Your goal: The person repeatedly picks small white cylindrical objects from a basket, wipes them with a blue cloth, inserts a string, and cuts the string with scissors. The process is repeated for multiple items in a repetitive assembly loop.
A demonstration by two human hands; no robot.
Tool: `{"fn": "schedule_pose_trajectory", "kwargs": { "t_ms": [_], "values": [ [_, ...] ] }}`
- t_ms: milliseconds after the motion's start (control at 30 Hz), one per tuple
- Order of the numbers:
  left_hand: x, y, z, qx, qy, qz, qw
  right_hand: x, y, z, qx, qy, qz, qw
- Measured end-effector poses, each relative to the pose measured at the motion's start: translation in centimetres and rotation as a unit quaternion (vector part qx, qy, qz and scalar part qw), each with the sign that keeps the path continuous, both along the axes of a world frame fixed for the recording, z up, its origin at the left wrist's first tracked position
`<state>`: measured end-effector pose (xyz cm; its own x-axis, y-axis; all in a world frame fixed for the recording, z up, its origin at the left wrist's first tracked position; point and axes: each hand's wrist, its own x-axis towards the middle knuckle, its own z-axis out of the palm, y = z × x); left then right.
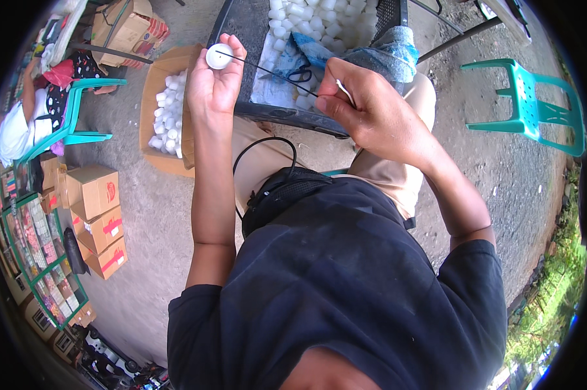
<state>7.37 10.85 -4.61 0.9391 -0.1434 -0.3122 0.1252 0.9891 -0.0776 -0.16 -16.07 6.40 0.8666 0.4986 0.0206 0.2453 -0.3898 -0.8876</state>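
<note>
In my left hand, palm up, I hold a small round white candle-like piece between thumb and fingers, with a dark spot at its centre. My right hand is closed round a thin dark rod, whose far end reaches across to the white piece. A narrow white strip shows at the right fingers; what it is I cannot make out. Beyond my hands, black-handled scissors lie by a blue patterned cloth. Many similar white pieces fill the dark crate ahead.
An open cardboard box of white pieces stands left of my left forearm. Stacked cartons and a green-framed display case are farther left, near a seated person. A green plastic chair stands at the right.
</note>
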Motion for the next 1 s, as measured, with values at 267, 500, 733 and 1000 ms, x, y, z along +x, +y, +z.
{"fn": "schedule_pose_trajectory", "kwargs": {
  "t_ms": [267, 500, 733, 1000],
  "values": [
    [0.1, 0.4, -0.4, -0.012, 0.004, 0.013, 1.000, -0.6, -0.1, -1.7, 0.028, -0.030, 0.005, 0.999],
    [-1.1, -1.5, -0.1, 0.233, -0.095, 0.097, 0.963, -0.6, -0.2, -0.9, 0.000, -0.021, -0.007, 1.000],
    [-5.5, -9.9, 2.7, 0.348, -0.100, 0.022, 0.932, 1.3, 3.0, -3.8, 0.013, -0.069, -0.076, 0.995],
    [-3.3, -5.6, 1.9, 0.202, -0.197, 0.026, 0.959, 1.0, 2.4, -4.9, 0.067, -0.070, -0.054, 0.994]
  ]
}}
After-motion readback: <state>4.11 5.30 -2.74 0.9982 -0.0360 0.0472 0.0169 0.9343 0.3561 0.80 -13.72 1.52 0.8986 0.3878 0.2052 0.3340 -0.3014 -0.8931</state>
